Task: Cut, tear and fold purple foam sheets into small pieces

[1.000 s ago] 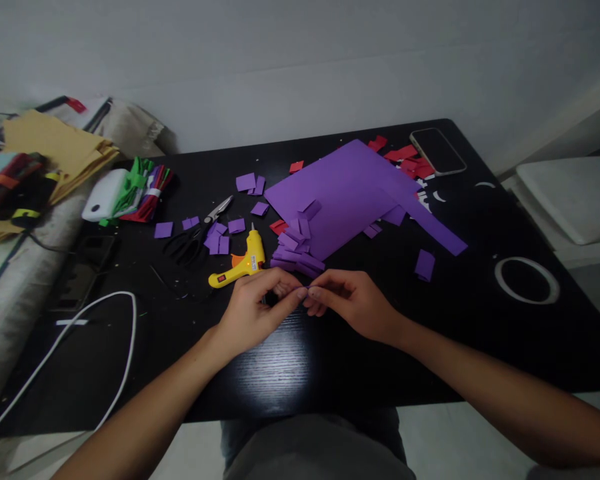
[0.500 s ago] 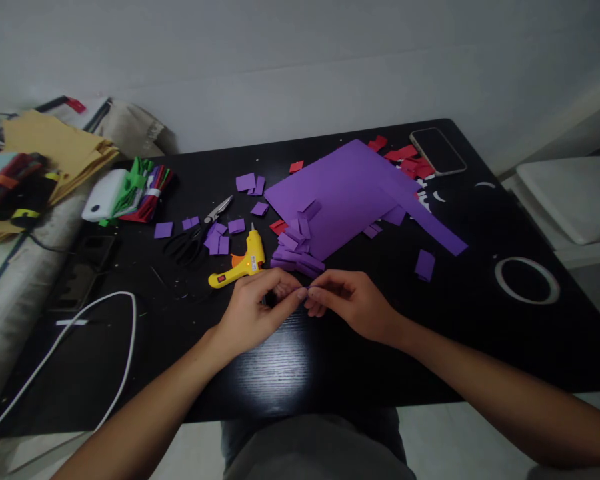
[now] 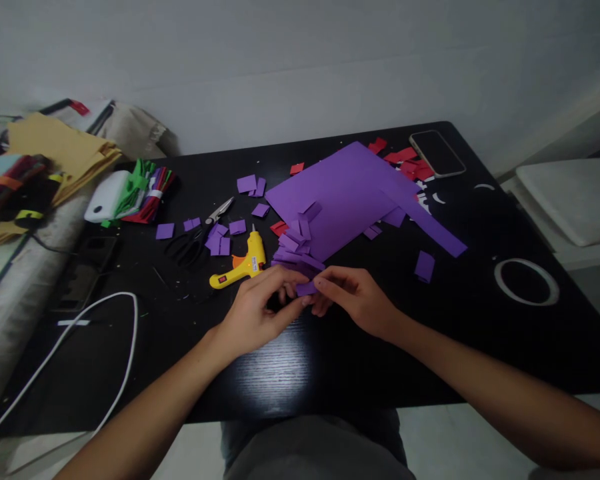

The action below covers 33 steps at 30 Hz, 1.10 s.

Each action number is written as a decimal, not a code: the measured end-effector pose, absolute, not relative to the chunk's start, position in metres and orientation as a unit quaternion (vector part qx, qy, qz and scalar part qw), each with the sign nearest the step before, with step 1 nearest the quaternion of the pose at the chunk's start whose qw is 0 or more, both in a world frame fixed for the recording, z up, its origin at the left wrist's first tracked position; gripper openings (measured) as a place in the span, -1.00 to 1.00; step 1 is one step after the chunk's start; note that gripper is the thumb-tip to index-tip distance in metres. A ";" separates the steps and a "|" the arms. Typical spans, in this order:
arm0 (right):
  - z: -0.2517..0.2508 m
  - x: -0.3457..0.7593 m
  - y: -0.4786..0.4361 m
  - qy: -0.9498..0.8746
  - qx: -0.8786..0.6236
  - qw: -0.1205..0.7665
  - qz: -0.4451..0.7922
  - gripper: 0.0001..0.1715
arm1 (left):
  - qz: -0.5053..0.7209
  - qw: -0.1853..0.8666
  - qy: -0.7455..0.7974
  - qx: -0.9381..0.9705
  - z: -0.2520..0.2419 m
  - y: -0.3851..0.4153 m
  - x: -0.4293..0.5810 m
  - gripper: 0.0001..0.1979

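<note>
Between my two hands is a small purple paper piece (image 3: 307, 289). My left hand (image 3: 263, 307) is closed on its left end, thumb below and fingers curled behind. At the other end, my right hand (image 3: 355, 299) pinches it between thumb and forefinger. Just beyond my fingertips lies a heap of folded purple paper pieces (image 3: 296, 243), partly resting on a large purple sheet (image 3: 337, 193). A yellow glue gun (image 3: 247, 260) lies to the left of the heap, close to my left hand.
Scissors (image 3: 203, 230) lie among loose purple pieces on the black table (image 3: 380, 360). A phone (image 3: 437, 153) and red scraps (image 3: 410, 162) are at the back right, with a tape roll (image 3: 527, 281) nearer. A white cable (image 3: 133, 340) loops at the left.
The purple piece was nearly hidden between my fingertips; now its flat face shows. My fingers have parted slightly around it.
</note>
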State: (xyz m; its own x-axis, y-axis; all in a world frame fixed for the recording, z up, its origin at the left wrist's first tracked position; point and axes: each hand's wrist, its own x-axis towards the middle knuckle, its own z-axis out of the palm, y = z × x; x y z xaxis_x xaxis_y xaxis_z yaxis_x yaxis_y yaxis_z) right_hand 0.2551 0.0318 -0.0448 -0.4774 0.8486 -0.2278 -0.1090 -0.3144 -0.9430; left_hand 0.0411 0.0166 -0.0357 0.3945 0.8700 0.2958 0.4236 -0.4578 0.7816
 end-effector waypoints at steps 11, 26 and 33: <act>-0.048 0.254 0.029 -0.508 -0.410 0.335 0.680 -0.66 | 0.356 0.332 0.454 0.747 -0.042 0.015 0.040 -0.85; -0.051 0.256 0.040 -0.513 -0.432 0.381 0.636 -0.67 | 0.282 0.096 0.772 0.561 -0.030 0.078 -0.047 -0.76; -0.056 0.258 0.049 -0.530 -0.443 0.397 0.604 -0.63 | 0.307 0.069 0.772 0.553 -0.029 0.077 -0.051 -0.79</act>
State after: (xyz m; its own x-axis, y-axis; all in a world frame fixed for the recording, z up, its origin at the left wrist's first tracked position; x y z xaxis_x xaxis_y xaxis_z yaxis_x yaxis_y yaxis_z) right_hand 0.2584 0.0491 -0.0565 -0.2913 0.9498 -0.1144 -0.0109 -0.1229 -0.9924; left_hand -0.0512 0.0771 -0.0290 -0.3795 0.8951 0.2341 0.8108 0.1999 0.5501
